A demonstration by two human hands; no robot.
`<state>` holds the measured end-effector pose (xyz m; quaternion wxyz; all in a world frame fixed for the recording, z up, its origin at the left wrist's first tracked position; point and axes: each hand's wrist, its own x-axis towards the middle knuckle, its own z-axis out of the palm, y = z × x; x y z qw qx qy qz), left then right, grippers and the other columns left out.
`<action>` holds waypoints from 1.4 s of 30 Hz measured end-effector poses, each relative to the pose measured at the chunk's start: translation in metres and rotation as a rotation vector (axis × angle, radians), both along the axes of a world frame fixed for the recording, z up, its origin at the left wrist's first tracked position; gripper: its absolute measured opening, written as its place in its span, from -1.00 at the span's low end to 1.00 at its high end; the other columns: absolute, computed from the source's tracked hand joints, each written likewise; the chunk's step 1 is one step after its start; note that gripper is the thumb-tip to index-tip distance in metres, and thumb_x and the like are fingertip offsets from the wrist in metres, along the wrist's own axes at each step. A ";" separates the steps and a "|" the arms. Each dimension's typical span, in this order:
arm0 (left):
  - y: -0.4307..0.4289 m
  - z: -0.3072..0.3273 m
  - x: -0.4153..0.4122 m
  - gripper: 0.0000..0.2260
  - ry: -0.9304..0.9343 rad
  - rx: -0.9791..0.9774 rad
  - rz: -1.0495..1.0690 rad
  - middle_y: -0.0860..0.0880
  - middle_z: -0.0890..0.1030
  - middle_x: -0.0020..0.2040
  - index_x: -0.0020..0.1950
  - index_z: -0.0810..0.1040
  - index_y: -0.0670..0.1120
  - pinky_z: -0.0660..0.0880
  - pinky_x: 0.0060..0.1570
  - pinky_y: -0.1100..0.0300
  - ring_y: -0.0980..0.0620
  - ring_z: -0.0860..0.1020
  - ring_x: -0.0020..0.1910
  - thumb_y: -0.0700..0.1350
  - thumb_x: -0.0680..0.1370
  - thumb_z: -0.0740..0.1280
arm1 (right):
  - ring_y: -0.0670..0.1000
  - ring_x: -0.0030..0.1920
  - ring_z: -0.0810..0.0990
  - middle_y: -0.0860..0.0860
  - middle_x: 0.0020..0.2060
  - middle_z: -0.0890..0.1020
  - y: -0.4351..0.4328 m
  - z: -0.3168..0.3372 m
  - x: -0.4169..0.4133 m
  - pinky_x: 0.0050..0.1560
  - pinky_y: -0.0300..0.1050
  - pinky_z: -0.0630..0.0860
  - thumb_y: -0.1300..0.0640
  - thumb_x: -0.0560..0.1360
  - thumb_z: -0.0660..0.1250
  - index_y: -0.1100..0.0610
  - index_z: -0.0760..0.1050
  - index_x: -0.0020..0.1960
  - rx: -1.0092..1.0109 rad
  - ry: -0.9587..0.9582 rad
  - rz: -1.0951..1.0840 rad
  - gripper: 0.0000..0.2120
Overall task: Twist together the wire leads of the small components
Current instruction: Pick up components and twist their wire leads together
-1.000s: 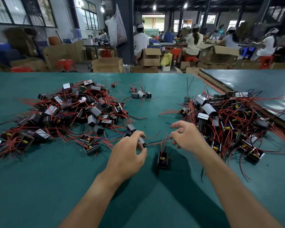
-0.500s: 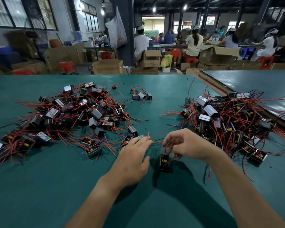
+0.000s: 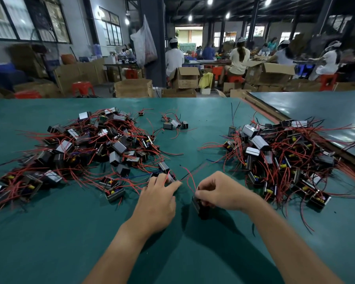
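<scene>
The left hand (image 3: 158, 199) lies palm down, fingers nearly straight, gripping nothing. Its tips touch the near fringe of the left pile (image 3: 86, 148). The right hand (image 3: 219, 193) is curled, thumb and fingers pinching the red leads (image 3: 190, 177) that rise from one black component (image 3: 201, 206). That component stands on the green worktop (image 3: 49, 232), midway between its side edges and toward the near edge. There are two hands and two big piles; the right pile (image 3: 281, 156) lies by the right edge. Both piles are too tangled to count. Three loose components (image 3: 173, 124) sit toward the far edge.
</scene>
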<state>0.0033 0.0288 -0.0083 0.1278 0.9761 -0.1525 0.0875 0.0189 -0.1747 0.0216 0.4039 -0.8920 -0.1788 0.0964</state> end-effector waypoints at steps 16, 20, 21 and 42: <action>0.004 0.013 0.002 -0.64 0.069 -0.357 0.249 -0.12 0.59 -0.33 -0.33 0.40 -0.18 0.43 -0.25 -0.02 -0.18 0.54 -0.25 -0.03 0.62 0.17 | 0.04 -0.44 0.60 -0.06 -0.47 0.64 -0.014 0.010 0.012 -0.33 0.02 0.60 0.08 0.48 0.33 0.02 0.62 -0.38 0.393 -0.436 -0.782 -0.74; 0.006 0.016 -0.001 -0.66 0.108 -0.292 0.250 0.00 0.62 -0.40 -0.34 0.55 -0.12 0.50 -0.28 0.11 -0.03 0.60 -0.30 0.03 0.56 0.29 | -0.07 -0.53 0.56 -0.01 -0.42 0.68 -0.018 0.015 0.017 -0.44 -0.13 0.57 0.20 0.53 0.32 0.09 0.62 -0.33 0.561 -0.354 -0.722 -0.73; 0.005 0.015 -0.001 -0.72 0.123 -0.301 0.239 0.03 0.62 -0.39 -0.32 0.55 -0.06 0.51 -0.25 0.12 -0.01 0.60 -0.28 0.04 0.54 0.32 | -0.07 -0.54 0.55 0.01 -0.42 0.68 -0.015 0.014 0.016 -0.47 -0.17 0.55 0.23 0.53 0.31 0.12 0.61 -0.33 0.509 -0.274 -0.644 -0.73; -0.001 0.027 -0.013 -0.71 -0.012 -0.490 0.111 0.17 0.61 -0.25 -0.06 0.58 0.08 0.43 -0.30 0.33 0.21 0.50 -0.33 -0.20 0.30 0.47 | -0.17 -0.29 0.59 -0.04 -0.17 0.71 -0.007 -0.002 0.006 -0.15 -0.17 0.57 0.32 0.45 0.41 0.14 0.62 0.08 0.011 -0.082 -0.146 -0.78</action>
